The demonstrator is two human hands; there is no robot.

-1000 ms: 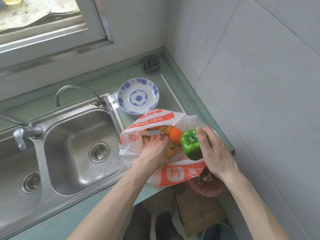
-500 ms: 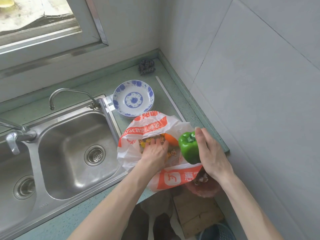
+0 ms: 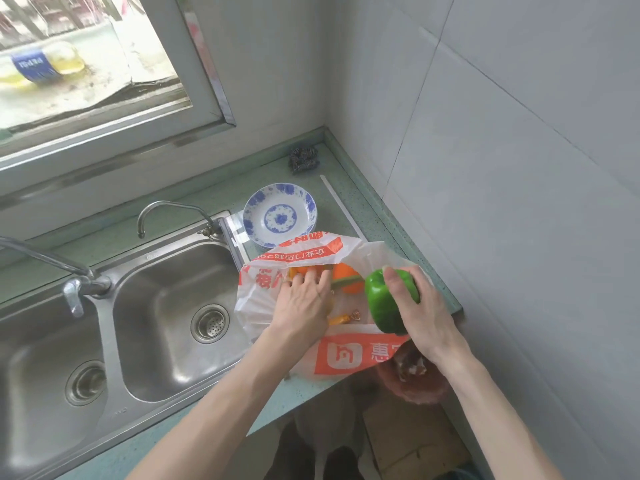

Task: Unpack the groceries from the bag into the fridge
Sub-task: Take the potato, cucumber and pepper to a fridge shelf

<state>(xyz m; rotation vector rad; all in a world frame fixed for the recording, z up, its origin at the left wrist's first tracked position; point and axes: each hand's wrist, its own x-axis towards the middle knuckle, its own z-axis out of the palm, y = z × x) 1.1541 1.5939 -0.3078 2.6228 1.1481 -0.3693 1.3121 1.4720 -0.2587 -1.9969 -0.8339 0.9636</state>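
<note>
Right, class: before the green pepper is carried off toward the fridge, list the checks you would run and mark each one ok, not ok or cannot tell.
1. Right hand has a firm hold on the green pepper: ok, fingers wrap over its top.
2. Pepper is clear of the bag: ok, it sits above the open mouth.
3. Left hand steadies the bag: ok, it is pressed inside the opening.
4. Bag sits safely on the counter: not ok, its near edge overhangs the counter front.
5. Other items remain to unpack: ok, an orange and a small wrapped item show inside.
6. Fridge is open and reachable: cannot tell, not in view.
</note>
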